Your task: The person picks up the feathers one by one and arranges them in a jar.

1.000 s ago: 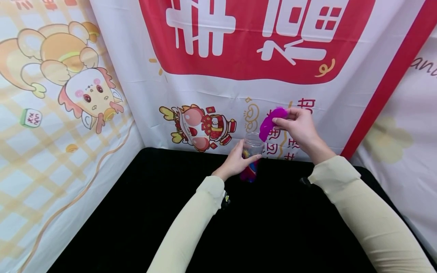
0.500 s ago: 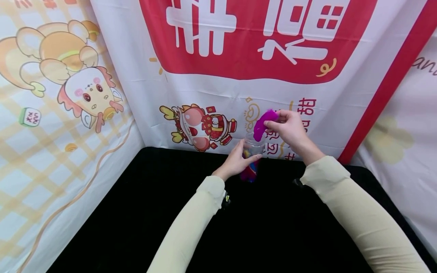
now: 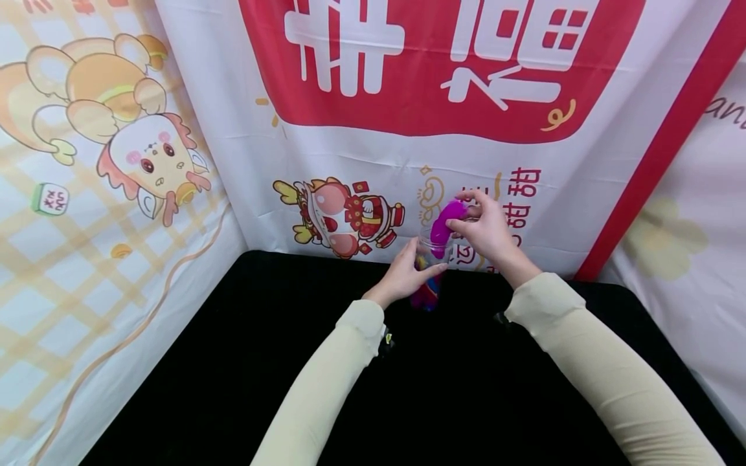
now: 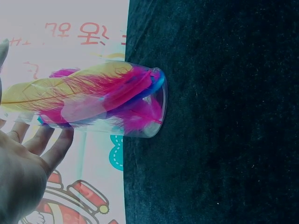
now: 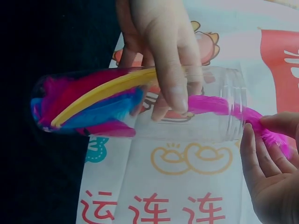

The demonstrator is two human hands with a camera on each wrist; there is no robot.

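A clear jar (image 3: pixel 428 285) stands upright near the back of the black table, holding yellow, blue and magenta feathers (image 4: pixel 117 100) in its lower part. My left hand (image 3: pixel 402 273) grips the jar round its upper body, thumb on the near side. My right hand (image 3: pixel 486 230) pinches a purple-magenta feather (image 3: pixel 444 226) between thumb and fingers just above the jar's mouth. In the right wrist view the lower half of that feather (image 5: pixel 210 105) lies inside the jar's neck, its other end still between the fingertips (image 5: pixel 275 123). The jar's mouth (image 5: pixel 240 102) has no lid on it.
A black cloth-covered table (image 3: pixel 326 362) spreads under both arms. Behind it hangs a white curtain (image 3: pixel 262 162) with red and cartoon prints, close to the jar. Another printed curtain (image 3: pixel 116 272) hangs on the left.
My right hand has moved left and down, bringing the purple-magenta feather from beside the jar into its mouth. The left hand and the jar have stayed in place.
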